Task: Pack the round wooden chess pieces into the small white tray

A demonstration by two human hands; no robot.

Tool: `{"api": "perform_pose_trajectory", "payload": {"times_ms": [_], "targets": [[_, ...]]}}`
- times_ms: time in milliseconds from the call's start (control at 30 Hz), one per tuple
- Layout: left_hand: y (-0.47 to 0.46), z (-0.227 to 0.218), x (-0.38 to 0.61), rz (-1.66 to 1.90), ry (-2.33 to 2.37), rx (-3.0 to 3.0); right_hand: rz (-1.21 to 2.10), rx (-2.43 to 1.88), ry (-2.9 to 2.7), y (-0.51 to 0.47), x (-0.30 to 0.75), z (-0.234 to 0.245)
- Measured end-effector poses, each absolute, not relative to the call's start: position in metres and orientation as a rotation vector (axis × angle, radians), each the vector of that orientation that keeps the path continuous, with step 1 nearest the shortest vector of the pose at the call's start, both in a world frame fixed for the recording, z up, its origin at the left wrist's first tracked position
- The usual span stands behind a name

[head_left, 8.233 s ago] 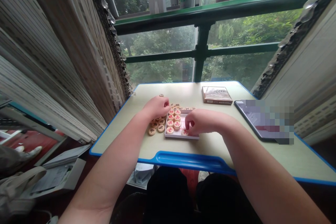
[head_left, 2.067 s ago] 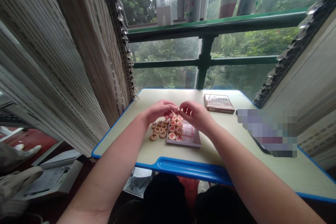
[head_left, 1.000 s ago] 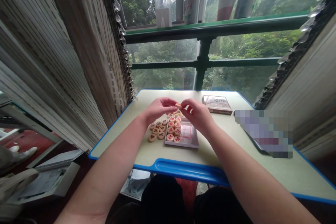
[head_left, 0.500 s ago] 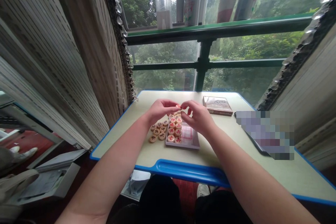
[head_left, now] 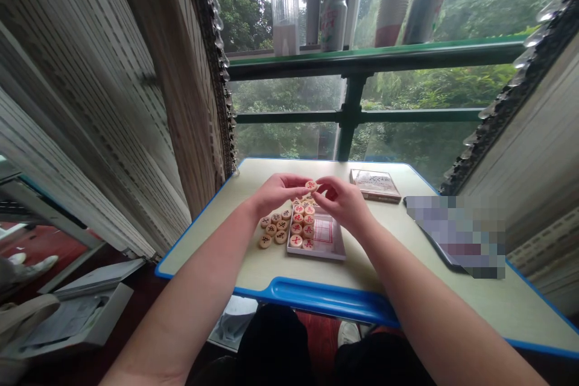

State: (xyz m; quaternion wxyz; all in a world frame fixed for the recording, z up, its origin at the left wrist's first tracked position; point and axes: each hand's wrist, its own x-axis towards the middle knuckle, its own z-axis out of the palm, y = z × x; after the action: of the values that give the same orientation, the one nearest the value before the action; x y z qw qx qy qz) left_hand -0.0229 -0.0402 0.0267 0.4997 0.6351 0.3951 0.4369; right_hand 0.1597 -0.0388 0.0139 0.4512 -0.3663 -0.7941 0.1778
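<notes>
Between my two hands, above the far end of the box, is a round wooden xiangqi piece (head_left: 310, 186) with a red character facing up. My left hand (head_left: 283, 192) pinches its left side between thumb and fingers. The fingertips of my right hand (head_left: 340, 198) are curled against its right side. Below, an open white box (head_left: 316, 254) holds two columns of red-marked pieces (head_left: 297, 228) along its left part. Black-marked pieces (head_left: 271, 229) lie loose on the table left of the box. More pieces behind it are partly hidden by my hands.
The pale table (head_left: 217, 238) has a blue edge and a blue front trough (head_left: 330, 300). A flat closed box (head_left: 375, 184) lies at the back right, beside a blurred-out flat object (head_left: 456, 235). Cans (head_left: 333, 24) and stacked cups stand on the window ledge; curtains hang at both sides.
The held piece shows more of its red face between my fingertips. My hands stay in nearly the same place, and the view has shifted slightly.
</notes>
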Motion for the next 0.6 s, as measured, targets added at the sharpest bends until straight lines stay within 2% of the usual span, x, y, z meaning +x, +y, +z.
{"api": "perform_pose_trajectory", "payload": {"times_ms": [233,600], "targets": [[-0.042,0.028,-0.022,0.991,0.975,1.567,0.610,-0.902,-1.922,-0.041,0.159,0.017],[-0.039,0.026,-0.024,0.935,0.989,1.594,1.198,-0.996,-1.589,-0.039,0.160,0.026]]}}
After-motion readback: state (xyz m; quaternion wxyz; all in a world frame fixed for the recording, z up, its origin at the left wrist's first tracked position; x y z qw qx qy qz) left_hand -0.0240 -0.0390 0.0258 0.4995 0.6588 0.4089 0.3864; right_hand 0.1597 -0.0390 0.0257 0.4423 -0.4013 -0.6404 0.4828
